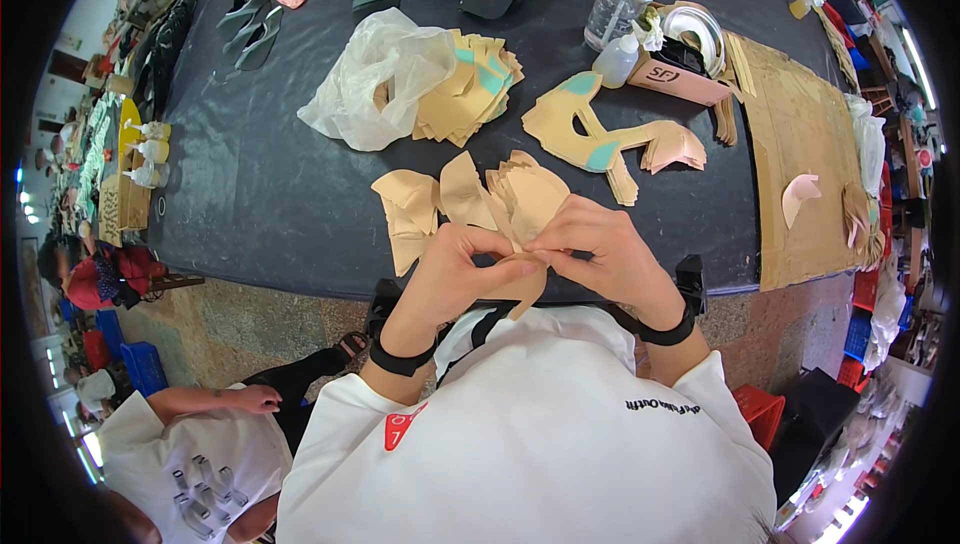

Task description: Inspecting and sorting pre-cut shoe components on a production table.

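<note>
At the table's near edge, both hands pinch one thin beige cut piece (527, 293), which looks like a shoe-upper or lining part; its lower end hangs below my fingers. My left hand (455, 269) grips it between thumb and forefinger. Close beside it, my right hand (598, 249) pinches the same piece, fingertips almost touching the left ones. Just beyond my fingers is a fanned stack of beige pieces (528, 187). A curved beige piece (463, 190) lies left of that stack, and another small beige pile (407, 212) sits farther left. My palms hide part of the held piece.
Farther back are a crumpled plastic bag (375, 79), beige pieces with green patches (470, 89) and another such stack (562, 122). A clear jug (618, 9), a white bottle (616, 61) and a pink box (680, 82) stand right. Cardboard (800, 144) covers the right end. A co-worker (205, 444) sits left.
</note>
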Motion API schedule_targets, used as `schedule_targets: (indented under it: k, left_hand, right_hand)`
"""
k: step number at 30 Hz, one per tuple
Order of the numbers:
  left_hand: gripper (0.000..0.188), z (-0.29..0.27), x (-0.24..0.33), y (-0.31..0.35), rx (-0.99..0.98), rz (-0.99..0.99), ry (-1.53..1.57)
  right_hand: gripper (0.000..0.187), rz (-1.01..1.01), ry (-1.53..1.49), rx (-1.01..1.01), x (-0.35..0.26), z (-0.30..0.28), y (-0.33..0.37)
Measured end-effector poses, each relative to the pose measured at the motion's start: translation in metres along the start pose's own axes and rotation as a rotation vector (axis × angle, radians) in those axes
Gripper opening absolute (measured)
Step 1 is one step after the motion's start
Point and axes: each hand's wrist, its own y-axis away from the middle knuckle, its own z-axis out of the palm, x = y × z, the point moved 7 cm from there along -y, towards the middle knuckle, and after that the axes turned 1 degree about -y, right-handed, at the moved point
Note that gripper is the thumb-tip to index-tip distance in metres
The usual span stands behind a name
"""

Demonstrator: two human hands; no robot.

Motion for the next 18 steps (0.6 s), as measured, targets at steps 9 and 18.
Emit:
schedule_targets:
  k: [9,18]
  left_hand:
    - [0.006,0.0013,0.0006,0.0027,-0.019,-0.026,0.032]
    - [0.011,-0.0004,-0.0005,0.0027,-0.025,0.0,-0.117]
  right_hand:
    - [0.014,-0.036,-0.024,-0.014,-0.0017,0.0019,-0.0009]
    - [0.013,-0.055,-0.007,0.094,0.0012,0.0038,0.0018]
